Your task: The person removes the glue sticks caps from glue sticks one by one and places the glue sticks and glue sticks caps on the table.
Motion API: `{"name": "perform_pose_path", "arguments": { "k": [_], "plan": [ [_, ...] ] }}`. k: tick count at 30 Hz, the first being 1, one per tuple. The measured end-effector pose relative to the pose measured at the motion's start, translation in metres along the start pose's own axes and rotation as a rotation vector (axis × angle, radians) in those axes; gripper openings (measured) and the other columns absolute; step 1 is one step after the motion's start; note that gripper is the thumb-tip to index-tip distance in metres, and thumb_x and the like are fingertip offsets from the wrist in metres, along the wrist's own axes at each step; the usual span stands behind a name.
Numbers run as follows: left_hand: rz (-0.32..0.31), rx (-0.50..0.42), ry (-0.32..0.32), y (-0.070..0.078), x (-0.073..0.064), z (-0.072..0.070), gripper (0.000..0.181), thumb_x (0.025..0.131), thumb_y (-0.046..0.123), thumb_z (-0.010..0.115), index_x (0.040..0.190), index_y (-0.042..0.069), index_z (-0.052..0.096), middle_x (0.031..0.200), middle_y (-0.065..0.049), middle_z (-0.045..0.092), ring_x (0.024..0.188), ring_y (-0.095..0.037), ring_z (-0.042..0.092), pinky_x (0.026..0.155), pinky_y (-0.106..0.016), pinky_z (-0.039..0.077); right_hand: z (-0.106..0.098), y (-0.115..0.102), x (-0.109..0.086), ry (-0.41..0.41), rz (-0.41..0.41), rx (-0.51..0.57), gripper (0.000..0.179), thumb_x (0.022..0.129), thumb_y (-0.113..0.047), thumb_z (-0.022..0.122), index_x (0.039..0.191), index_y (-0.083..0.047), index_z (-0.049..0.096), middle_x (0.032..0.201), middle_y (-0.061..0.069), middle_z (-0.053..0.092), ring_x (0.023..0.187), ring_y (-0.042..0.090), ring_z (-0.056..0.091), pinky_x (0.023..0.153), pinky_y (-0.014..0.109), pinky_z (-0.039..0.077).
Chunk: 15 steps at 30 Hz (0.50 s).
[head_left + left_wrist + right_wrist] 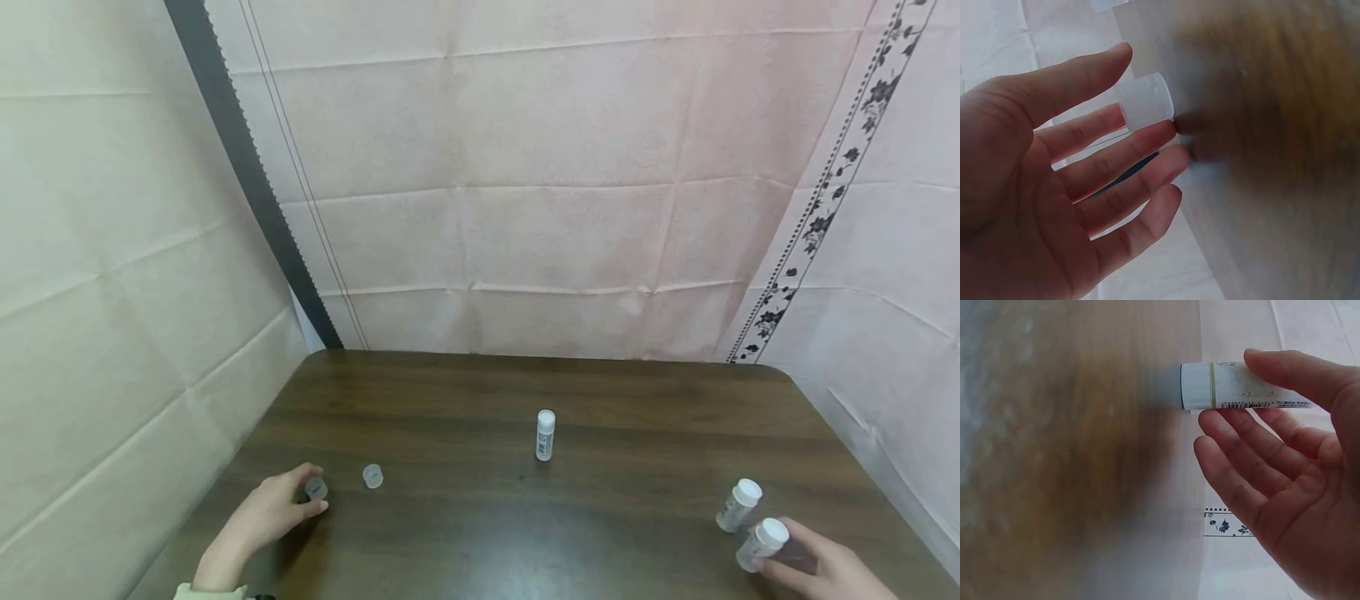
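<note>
On the table's left side, my left hand [273, 506] has its thumb and forefinger on either side of a small translucent ridged cap [1146, 103]. The thumb stands just off it, and the other fingers are extended in the left wrist view. Another translucent cap [372, 476] lies a little to the right. At the right, my right hand [821, 562] pinches a small white-capped bottle [762, 545] between thumb and fingers. The bottle's label carries a barcode and a yellow-green line in the right wrist view. A similar bottle [738, 506] stands right behind it.
A third white-capped bottle [545, 435] stands upright near the middle of the dark wooden table [450, 533]. Pale cloth [555, 208] hangs behind the table's far edge and along both sides.
</note>
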<state>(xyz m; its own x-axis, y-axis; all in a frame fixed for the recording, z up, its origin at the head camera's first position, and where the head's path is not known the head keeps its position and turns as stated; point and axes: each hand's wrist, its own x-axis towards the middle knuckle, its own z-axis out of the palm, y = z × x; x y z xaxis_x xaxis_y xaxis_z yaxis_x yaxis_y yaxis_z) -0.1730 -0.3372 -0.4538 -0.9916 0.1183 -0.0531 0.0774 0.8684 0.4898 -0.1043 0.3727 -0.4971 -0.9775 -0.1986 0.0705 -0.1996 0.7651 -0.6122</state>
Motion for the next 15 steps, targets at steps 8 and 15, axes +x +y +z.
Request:
{"name": "perform_pose_path", "arguments": {
  "k": [8, 15],
  "plan": [
    [0.021, 0.046, 0.009, -0.001, 0.004, -0.001, 0.045, 0.087, 0.022, 0.079, 0.125, 0.001, 0.063, 0.109, -0.015, 0.071, 0.083, -0.023, 0.068, 0.077, -0.053, 0.055, -0.005, -0.005, 0.002, -0.098, 0.128, 0.000, 0.049, 0.094, -0.028, 0.072, 0.126, 0.004, 0.054, 0.113, 0.020, 0.070, 0.094, 0.033, 0.072, 0.074, 0.039, 0.058],
    [0.029, 0.055, 0.018, -0.001, 0.005, -0.002, 0.044, 0.086, 0.022, 0.080, 0.122, 0.001, 0.064, 0.108, -0.017, 0.071, 0.088, -0.027, 0.069, 0.076, -0.053, 0.055, -0.021, -0.009, -0.002, 0.052, 0.002, -0.022, 0.041, 0.087, -0.022, 0.081, 0.119, -0.008, 0.059, 0.104, -0.015, 0.069, 0.088, -0.005, 0.064, 0.068, 0.022, 0.054]
  ]
}}
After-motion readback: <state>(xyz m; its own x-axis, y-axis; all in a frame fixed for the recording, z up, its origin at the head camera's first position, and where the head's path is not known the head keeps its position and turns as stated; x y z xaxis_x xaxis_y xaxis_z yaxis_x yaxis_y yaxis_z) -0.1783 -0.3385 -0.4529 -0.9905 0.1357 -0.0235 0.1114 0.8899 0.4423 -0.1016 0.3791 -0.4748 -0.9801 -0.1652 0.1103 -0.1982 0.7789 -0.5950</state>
